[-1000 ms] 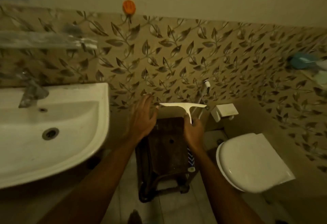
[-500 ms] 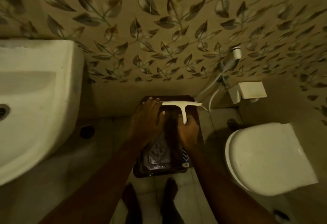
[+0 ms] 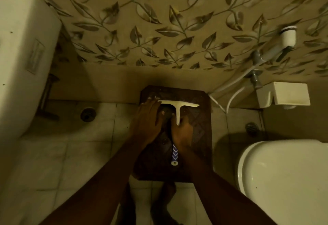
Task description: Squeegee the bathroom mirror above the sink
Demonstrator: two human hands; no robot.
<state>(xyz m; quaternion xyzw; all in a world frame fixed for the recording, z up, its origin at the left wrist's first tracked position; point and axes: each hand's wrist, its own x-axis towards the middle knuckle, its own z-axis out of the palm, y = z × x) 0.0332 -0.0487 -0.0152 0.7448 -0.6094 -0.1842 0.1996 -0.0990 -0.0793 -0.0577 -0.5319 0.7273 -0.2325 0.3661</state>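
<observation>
Gripping the squeegee (image 3: 178, 106) handle with curled fingers (image 3: 186, 120) of the right hand (image 3: 182, 133); laying straight fingers (image 3: 153, 103) of the left hand (image 3: 148, 121) flat on the blade's left end. Held low over a dark stool (image 3: 202, 136), by the leaf-patterned wall (image 3: 159, 29), between sink (image 3: 17, 65) at left and toilet (image 3: 284, 180) at right.

**Head-worn wide-angle camera, single view, facing steeply downward.**
Wall (image 3: 159, 20) lies at 12 o'clock, sink (image 3: 21, 65) at 9, toilet (image 3: 284, 180) at 4, floor (image 3: 53, 162) at 8; left hand (image 3: 147, 120) and right hand (image 3: 182, 132) sit near, at centre.
</observation>
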